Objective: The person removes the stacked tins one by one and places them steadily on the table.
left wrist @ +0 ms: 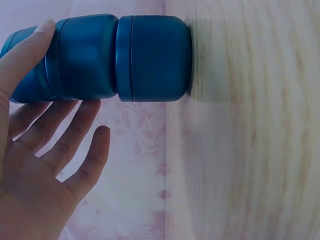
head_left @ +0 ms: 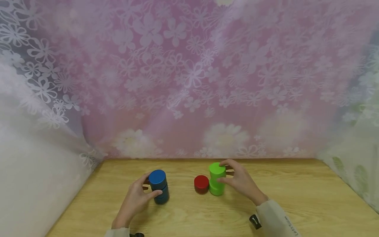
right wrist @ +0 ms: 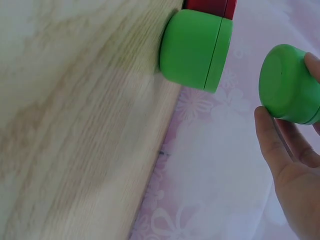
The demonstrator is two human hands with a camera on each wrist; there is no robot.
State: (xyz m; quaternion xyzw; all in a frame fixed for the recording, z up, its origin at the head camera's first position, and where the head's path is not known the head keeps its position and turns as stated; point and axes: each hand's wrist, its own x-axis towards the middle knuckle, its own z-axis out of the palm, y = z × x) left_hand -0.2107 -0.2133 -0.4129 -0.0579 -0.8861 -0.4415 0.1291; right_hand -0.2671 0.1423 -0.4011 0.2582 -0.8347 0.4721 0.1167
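Note:
A stack of blue round tins [head_left: 161, 194], apparently three high, stands upright on the table at centre left. My left hand [head_left: 137, 196] holds its upper part between thumb and fingers; in the left wrist view the lowest blue tin [left wrist: 159, 58] rests on the table, below the fingers. My right hand [head_left: 240, 179] pinches a green round tin [right wrist: 287, 82] between thumb and fingers. The right wrist view shows a gap between it and a second green tin [right wrist: 195, 50] standing on the table. Right beside that lower tin is a red round tin [head_left: 201, 184].
The wood-grain table [head_left: 189, 217] runs back to a pink flowered cloth [head_left: 189, 82]. Pale flowered cloth hangs at the left [head_left: 35, 158] and right sides. A small black clip [head_left: 255, 222] is by the right sleeve [head_left: 275, 217].

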